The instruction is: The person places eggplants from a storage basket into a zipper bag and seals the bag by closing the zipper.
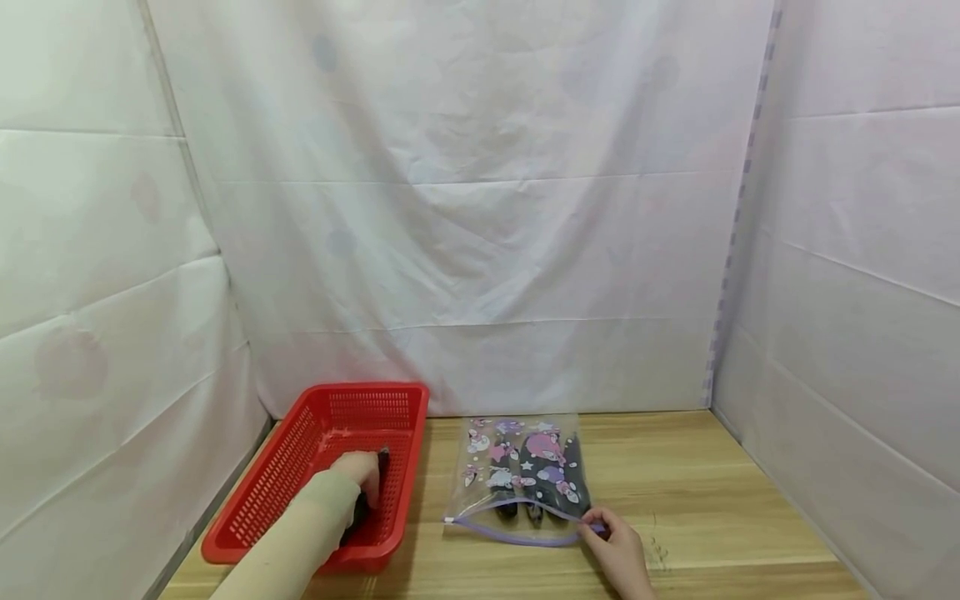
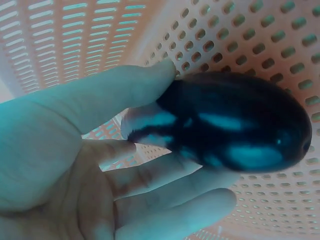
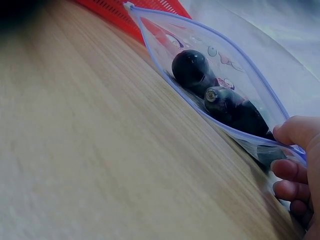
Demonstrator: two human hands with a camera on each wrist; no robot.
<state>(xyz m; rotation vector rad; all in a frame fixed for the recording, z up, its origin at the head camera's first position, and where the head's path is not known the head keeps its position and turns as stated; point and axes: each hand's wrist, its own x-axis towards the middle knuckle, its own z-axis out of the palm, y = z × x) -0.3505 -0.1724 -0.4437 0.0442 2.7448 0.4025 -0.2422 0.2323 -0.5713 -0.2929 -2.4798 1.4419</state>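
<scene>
Inside the red plastic basket [image 1: 415, 467], my left hand [image 1: 360, 468] grips a dark, glossy eggplant [image 2: 245, 125]. In the left wrist view the thumb [image 2: 145, 80] lies over its stem end and the fingers [image 2: 160, 180] curl underneath. My right hand [image 1: 619, 552] pinches the right corner of a clear zip bag [image 1: 467, 492] printed with cartoon figures. The bag lies on the table with its purple-edged mouth gaping toward me. Several dark eggplants [image 3: 192, 70] are inside it, partly hidden by the print.
The wooden table [image 1: 675, 483] carries the basket on the left and the bag in the middle. White cloth [image 1: 480, 250] hangs behind and along both sides. The basket's perforated walls rise around my left hand.
</scene>
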